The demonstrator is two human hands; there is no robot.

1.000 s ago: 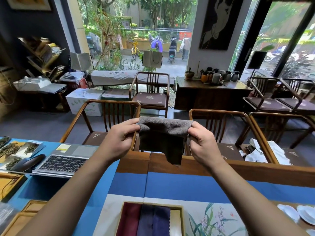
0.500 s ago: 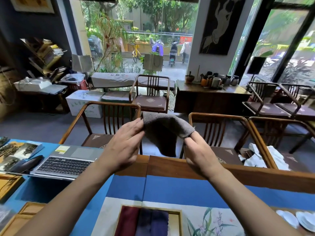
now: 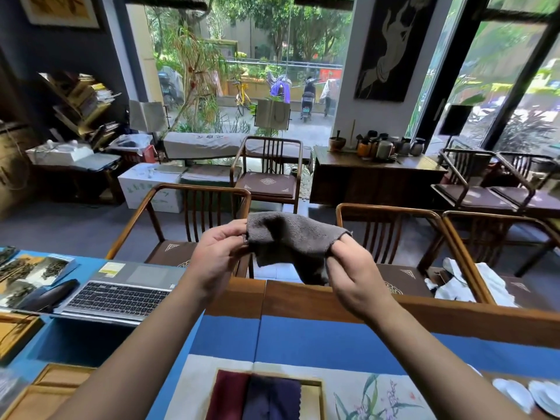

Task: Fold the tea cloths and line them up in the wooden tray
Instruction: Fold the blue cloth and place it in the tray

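A grey tea cloth (image 3: 291,237) hangs in the air above the table's far edge, slack and partly doubled over. My left hand (image 3: 216,259) pinches its left corner. My right hand (image 3: 351,274) pinches its right edge, with two fingertips poking over the cloth. Near the bottom of the view lies the wooden tray (image 3: 319,395), holding a folded maroon cloth (image 3: 227,395) and a folded navy cloth (image 3: 272,401) side by side; a bare strip remains at the tray's right.
A laptop (image 3: 121,295) sits on the blue table cover at left, beside a dark case (image 3: 50,294) and tea sample cards. White dishes (image 3: 527,395) lie at the bottom right. Wooden chairs (image 3: 194,213) stand behind the table.
The cloth was stretched flat between both hands; my hands have shifted grip and come lower, so the cloth now sags and folds over itself.
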